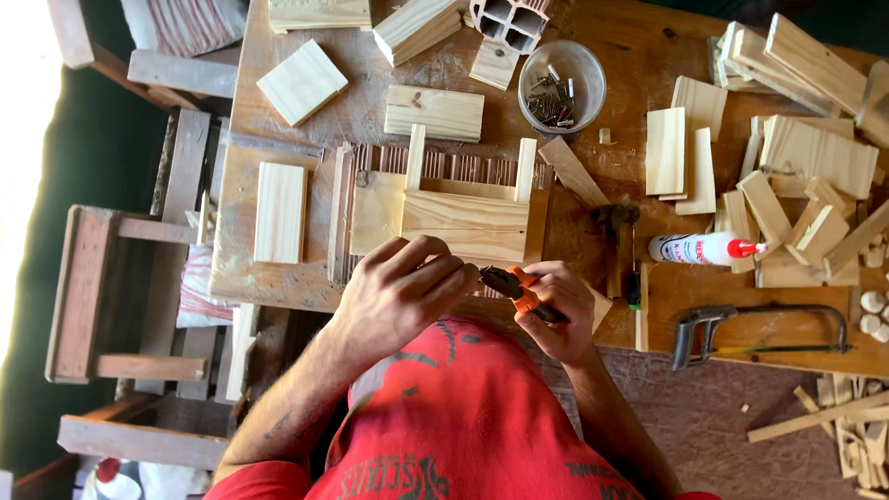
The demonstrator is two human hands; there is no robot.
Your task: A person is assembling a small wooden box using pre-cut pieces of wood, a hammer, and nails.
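Right hand (pixel 560 306) grips orange-handled pliers (pixel 520 292) just below the wooden assembly (pixel 468 218) while left fingers (pixel 435 273) pinch at their tip, where a slip could nip skin

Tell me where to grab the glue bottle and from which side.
Grip the glue bottle around its white body, coming from above. It lies flat on the bench, its red cap toward the wood offcuts, leaving the round middle exposed.
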